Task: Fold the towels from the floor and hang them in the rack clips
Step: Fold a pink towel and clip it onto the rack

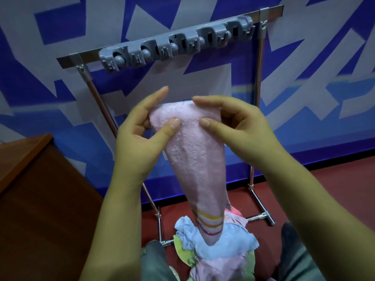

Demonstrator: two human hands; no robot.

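A pale pink terry towel with yellow, orange and red stripes near its lower end (194, 159) is held up in front of the chrome-framed rack (258, 94), below the grey plastic clip strip (176, 44) mounted along the rack's top bar. The towel's wide top edge is pinched at both corners: the left hand (142, 136) grips the left corner, thumb pressed on the near face and fingers curled behind, with the index finger raised above the edge; the right hand (237, 128) grips the right corner, thumb on the near face and fingers bent over the top. The towel hangs below the two grips, its long axis running nearly vertical, leaning slightly rightward as it descends, and it narrows to a point at its lower end. That tip is seen against a crumpled heap of light blue, pink and patterned towels (219, 246) lying on the red floor (324, 191) between the rack's feet.
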